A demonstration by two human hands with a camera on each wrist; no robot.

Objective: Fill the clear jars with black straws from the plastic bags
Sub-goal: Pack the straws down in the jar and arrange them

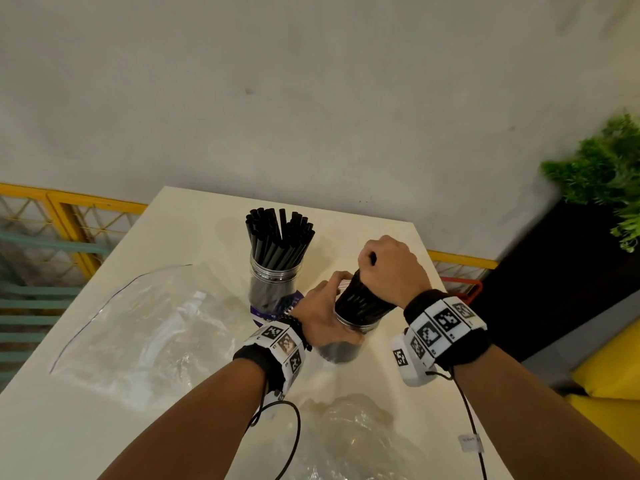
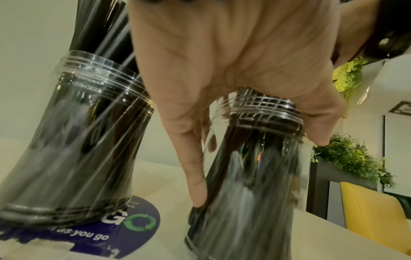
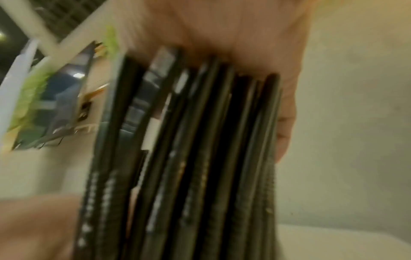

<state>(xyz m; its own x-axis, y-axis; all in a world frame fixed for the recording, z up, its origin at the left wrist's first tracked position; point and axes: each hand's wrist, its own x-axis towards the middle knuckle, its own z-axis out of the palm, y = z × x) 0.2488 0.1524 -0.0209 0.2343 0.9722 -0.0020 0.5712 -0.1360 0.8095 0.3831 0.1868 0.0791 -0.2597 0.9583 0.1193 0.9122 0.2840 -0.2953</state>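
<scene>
Two clear jars stand on the cream table [image 1: 194,220]. The far jar [image 1: 273,289] [image 2: 73,144] is full of black straws [image 1: 280,233] fanning out above its rim. My left hand [image 1: 322,313] [image 2: 233,79] grips the near jar [image 1: 346,348] [image 2: 251,176] around its threaded neck, thumb on one side and fingers [image 2: 195,176] down the other. My right hand [image 1: 391,268] [image 3: 233,35] grips a thick bundle of black straws [image 1: 363,299] [image 3: 189,158] from above, its lower ends inside the near jar.
A large clear plastic bag [image 1: 145,323] lies flat at the left. Another crumpled clear bag [image 1: 353,434] sits near the front edge. A purple round sticker [image 2: 124,227] lies under the far jar. A black planter with green plants [image 1: 602,174] stands at right, beside yellow seats [image 1: 609,375].
</scene>
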